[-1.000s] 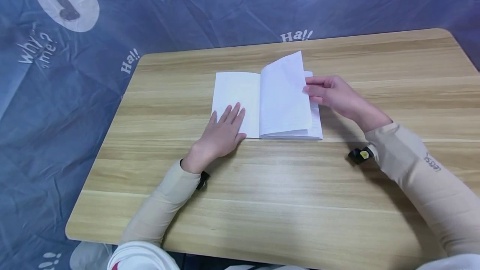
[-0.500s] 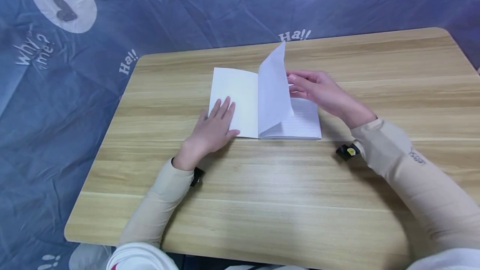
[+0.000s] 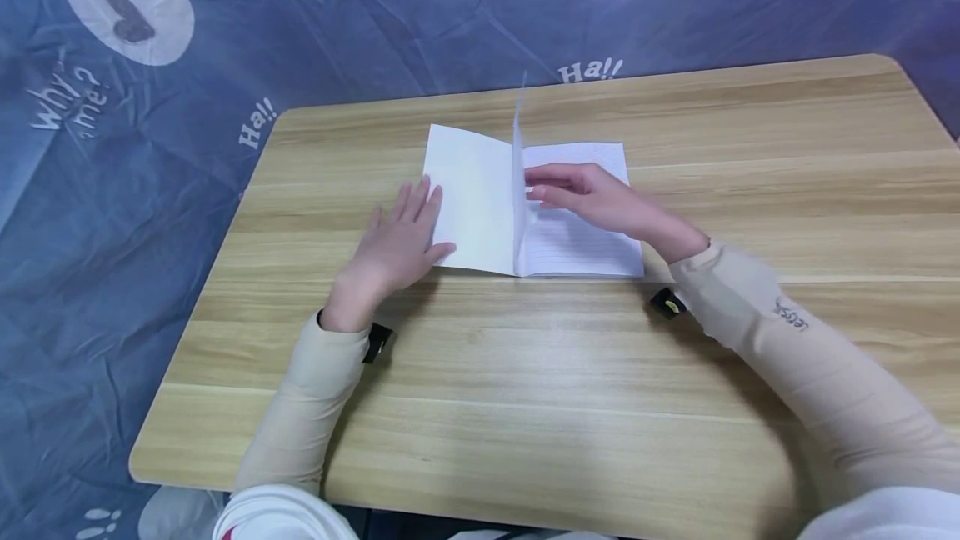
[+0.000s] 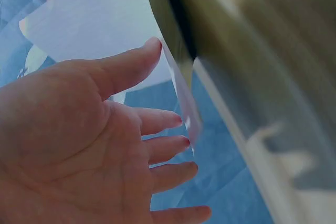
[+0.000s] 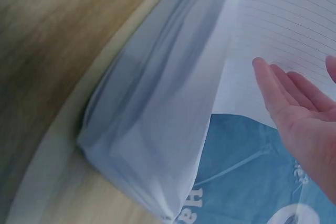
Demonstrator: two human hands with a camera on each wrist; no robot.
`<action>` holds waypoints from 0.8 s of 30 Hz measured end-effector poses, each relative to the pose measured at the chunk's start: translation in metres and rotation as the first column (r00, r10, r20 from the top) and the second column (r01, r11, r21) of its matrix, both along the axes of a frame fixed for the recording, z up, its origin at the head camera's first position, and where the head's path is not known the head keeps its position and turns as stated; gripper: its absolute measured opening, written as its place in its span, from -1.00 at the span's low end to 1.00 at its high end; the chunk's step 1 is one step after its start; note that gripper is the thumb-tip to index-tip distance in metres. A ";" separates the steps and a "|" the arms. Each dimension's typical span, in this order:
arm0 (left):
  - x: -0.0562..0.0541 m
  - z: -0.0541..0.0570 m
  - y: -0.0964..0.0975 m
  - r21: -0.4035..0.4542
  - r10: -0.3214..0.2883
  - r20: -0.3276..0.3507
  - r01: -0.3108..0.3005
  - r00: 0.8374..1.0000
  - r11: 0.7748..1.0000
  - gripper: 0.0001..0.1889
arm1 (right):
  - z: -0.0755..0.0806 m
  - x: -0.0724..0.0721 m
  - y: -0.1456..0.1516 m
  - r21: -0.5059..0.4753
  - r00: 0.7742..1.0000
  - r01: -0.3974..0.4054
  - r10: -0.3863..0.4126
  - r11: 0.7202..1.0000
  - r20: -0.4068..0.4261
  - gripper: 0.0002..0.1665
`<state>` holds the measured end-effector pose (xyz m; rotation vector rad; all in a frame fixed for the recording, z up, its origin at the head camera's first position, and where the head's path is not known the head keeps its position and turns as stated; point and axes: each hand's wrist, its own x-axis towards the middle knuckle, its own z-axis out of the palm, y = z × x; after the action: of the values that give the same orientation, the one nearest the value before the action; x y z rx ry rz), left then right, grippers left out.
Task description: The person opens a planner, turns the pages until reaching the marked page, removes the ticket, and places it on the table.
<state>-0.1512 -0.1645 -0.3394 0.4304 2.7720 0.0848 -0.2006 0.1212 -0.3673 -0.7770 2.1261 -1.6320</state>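
Observation:
An open notebook with blank and lined pages lies near the middle of the table. One leaf stands almost upright at its spine, seen edge-on from the head. My right hand is over the lined right side, its extended fingers right at the standing leaf. In the right wrist view these fingers appear in front of a lined page. My left hand is at the left page's outer edge, fingers spread and straight. The left wrist view shows its thumb beside the sheet's edge.
The wooden table has a blue printed cloth behind it and along its left side. A round white object shows at the table's front edge, bottom left. Dark wrist devices sit under both sleeves.
My right hand has moved left, and the leaf has swung from leaning over the right side to nearly upright. My left hand has slid left from the page's middle to its outer edge.

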 end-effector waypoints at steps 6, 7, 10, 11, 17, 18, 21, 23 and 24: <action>-0.002 0.016 -0.018 0.015 0.085 -0.076 -0.084 0.994 0.996 -0.25 | -0.004 0.004 -0.012 0.195 0.983 -0.041 0.075 0.980 -0.169 -0.48; -0.002 0.018 -0.020 0.017 0.098 -0.090 -0.096 0.991 0.995 -0.27 | -0.005 0.005 -0.013 0.224 0.978 -0.045 0.089 0.974 -0.189 -0.48; -0.003 0.022 -0.021 0.026 0.124 -0.136 -0.122 0.983 0.992 -0.32 | -0.009 0.006 -0.017 0.293 0.960 -0.068 0.142 0.954 -0.241 -0.44; -0.003 0.023 -0.021 0.028 0.127 -0.148 -0.124 0.981 0.992 -0.33 | -0.010 0.006 -0.018 0.316 0.951 -0.073 0.161 0.946 -0.263 -0.44; -0.005 0.023 -0.014 0.024 0.109 -0.175 -0.106 0.979 0.994 -0.32 | -0.013 0.008 -0.026 0.405 0.905 -0.091 0.246 0.910 -0.348 -0.42; -0.005 0.022 -0.013 0.019 0.098 -0.178 -0.096 0.979 0.995 -0.31 | -0.013 0.008 -0.027 0.419 0.900 -0.093 0.256 0.903 -0.352 -0.42; -0.005 0.015 -0.006 0.008 0.061 -0.161 -0.061 0.985 0.998 -0.27 | -0.013 0.010 -0.029 0.460 0.890 -0.099 0.285 0.883 -0.356 -0.41; -0.005 0.009 -0.002 -0.008 0.026 -0.140 -0.028 0.990 1.000 -0.25 | -0.012 0.012 -0.030 0.483 0.886 -0.099 0.298 0.870 -0.355 -0.41; -0.005 0.006 0.001 -0.009 0.016 -0.127 -0.017 0.992 1.000 -0.23 | -0.012 0.012 -0.031 0.494 0.883 -0.098 0.304 0.864 -0.358 -0.41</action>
<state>-0.1560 -0.1637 -0.3335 0.4243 2.8999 0.0483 -0.1886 0.0905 -0.3790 -1.2268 2.4762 -0.8293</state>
